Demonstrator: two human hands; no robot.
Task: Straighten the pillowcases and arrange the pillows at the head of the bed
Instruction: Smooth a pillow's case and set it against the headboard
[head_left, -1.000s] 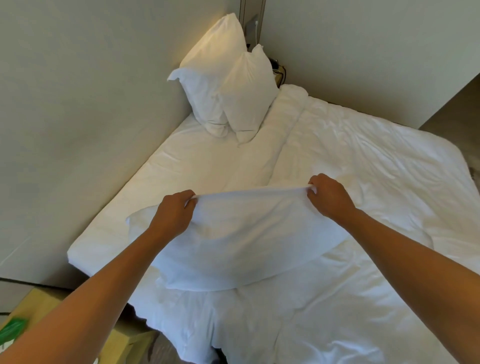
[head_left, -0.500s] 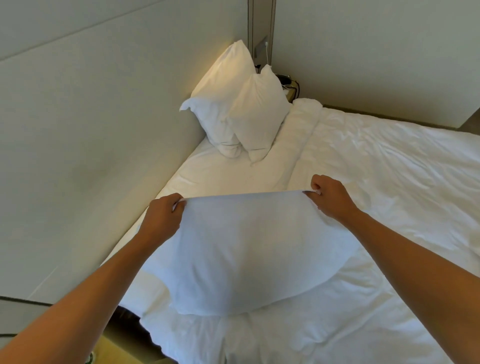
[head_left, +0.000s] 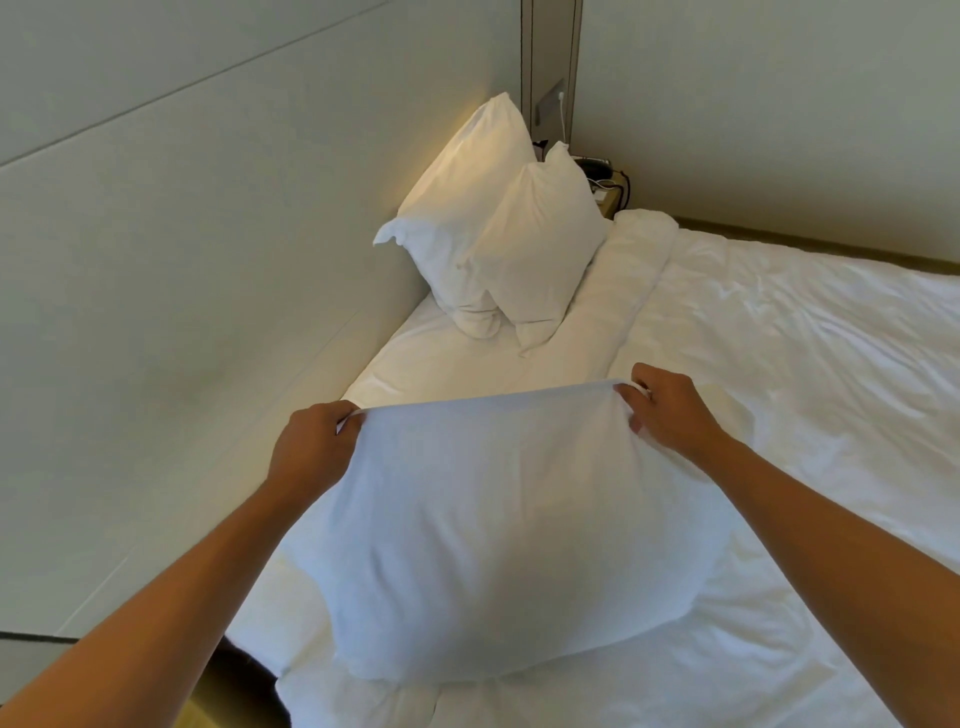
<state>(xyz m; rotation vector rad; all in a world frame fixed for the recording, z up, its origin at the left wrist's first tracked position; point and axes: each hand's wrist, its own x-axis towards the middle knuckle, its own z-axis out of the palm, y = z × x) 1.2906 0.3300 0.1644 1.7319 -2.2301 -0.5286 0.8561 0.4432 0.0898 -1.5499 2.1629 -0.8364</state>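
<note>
Left hand (head_left: 310, 448) & right hand (head_left: 670, 410) each pinch a top corner of the plump white fabric pillow (head_left: 498, 530) — held up over the rumpled white bed (head_left: 779, 364); two propped white pillows (head_left: 498, 234) at far corner.

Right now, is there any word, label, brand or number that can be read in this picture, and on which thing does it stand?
None can be read.
Pillow held by the left hand and right hand: plain white, no label showing.
Two pillows by the wall: plain, no print.
Wall panel and the items on the nightstand: too small to show any text.
</note>
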